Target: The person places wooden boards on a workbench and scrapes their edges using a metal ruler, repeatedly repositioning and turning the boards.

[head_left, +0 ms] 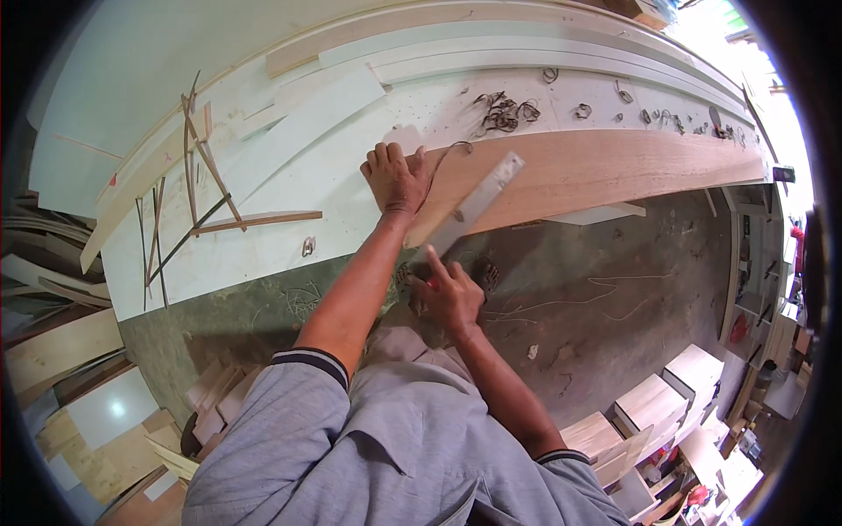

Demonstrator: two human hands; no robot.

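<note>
A long reddish-brown board [596,165] lies along the near edge of a white worktable [289,188]. At its left end my left hand [396,180] presses down, fingers spread and thumb apart, holding nothing. A thin dark strip curls beside that thumb. My right hand [452,294] is closed round a handsaw handle, of which a bit of red shows, with the index finger stretched along the blade. The handsaw's pale metal blade [478,203] slants up and right across the board near its left end. Its teeth are too blurred to make out.
Thin dark wood strips [206,167] stick up at the table's left, near a flat stick [263,221]. Curly edging scraps [504,112] lie behind the board, with long pale panels [491,57] beyond. Light wooden boxes [651,403] stand at lower right; a thin cord [605,285] lies on the floor.
</note>
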